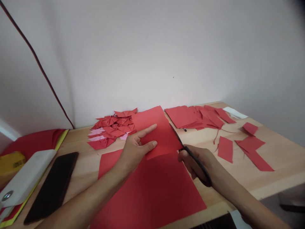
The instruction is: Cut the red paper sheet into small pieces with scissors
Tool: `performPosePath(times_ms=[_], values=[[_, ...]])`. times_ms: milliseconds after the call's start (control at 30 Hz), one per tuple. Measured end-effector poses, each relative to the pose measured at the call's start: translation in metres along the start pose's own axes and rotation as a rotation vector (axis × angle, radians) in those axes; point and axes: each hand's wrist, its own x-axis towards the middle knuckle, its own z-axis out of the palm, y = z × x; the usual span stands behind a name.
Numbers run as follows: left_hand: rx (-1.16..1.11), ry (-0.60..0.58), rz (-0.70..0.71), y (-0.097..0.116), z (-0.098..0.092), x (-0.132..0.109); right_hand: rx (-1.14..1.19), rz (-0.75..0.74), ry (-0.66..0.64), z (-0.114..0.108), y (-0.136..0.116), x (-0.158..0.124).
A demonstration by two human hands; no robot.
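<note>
My left hand (139, 143) grips a piece of red paper (159, 127) by its left side, thumb and index finger lying over its face and the other fingers hidden behind. In my right hand (197, 160) is a pair of black-handled scissors (177, 136), the blades along the right edge of that paper. Whether the blades are parted is hard to see. Below both hands a large red sheet (152, 194) lies flat on the wooden table (252, 178).
Folded red and pink paper pieces (114, 125) are heaped at the back left. Cut red papers (188, 117) lie at the back right, with loose scraps (254, 149) nearer. On the left are a black phone (53, 187), a white power bank (28, 175) and coloured sheets (35, 140).
</note>
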Motion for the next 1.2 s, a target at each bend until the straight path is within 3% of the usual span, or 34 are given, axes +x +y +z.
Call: performPosePath(times_ms=[333, 633, 933, 1200], values=[[-0.003, -0.014, 0.013, -0.002, 0.0, 0.001, 0.069, 0.079, 0.016, 0.007, 0.001, 0.003], [0.078, -0.02, -0.004, 0.003, -0.001, 0.0, -0.197, -0.193, -0.066, 0.0, -0.015, -0.002], [0.036, -0.016, -0.004, 0.005, 0.001, -0.002, -0.203, -0.138, -0.062, -0.002, -0.009, 0.001], [-0.044, -0.027, -0.117, 0.009, 0.002, -0.001, -0.157, -0.082, -0.094, -0.002, -0.021, -0.002]])
